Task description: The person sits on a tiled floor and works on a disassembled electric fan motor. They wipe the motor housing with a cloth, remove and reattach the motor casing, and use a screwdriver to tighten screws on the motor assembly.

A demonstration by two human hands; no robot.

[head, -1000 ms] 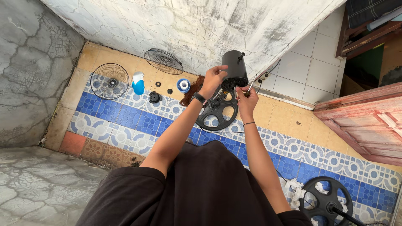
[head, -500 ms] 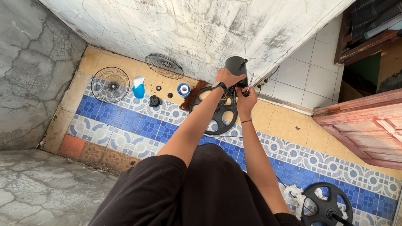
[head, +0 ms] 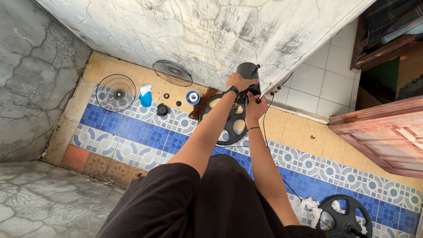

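My left hand [head: 238, 83] grips a black fan motor housing [head: 247, 71] with a short shaft sticking out of its top, held up near the wall. A dark watch sits on that wrist. My right hand [head: 257, 105] is just below the housing and holds a thin screwdriver [head: 265, 91] that points up at it. Beneath both hands a round black fan base [head: 229, 121] with oval holes lies on the tiled floor. A thin black cord [head: 269, 145] runs down from the housing past my right arm.
Two wire fan guards [head: 116, 92] [head: 172, 73] lie on the tiles at the left and by the wall. Between them are a blue-and-white bottle [head: 145, 94], a black knob [head: 162, 109], a tape roll [head: 192, 97] and a brown brush [head: 203, 102]. A second black base [head: 343, 216] lies lower right.
The view has shifted and my arms have stretched farther out. The motor housing has turned more upright, and my right hand with the screwdriver has come in under it.
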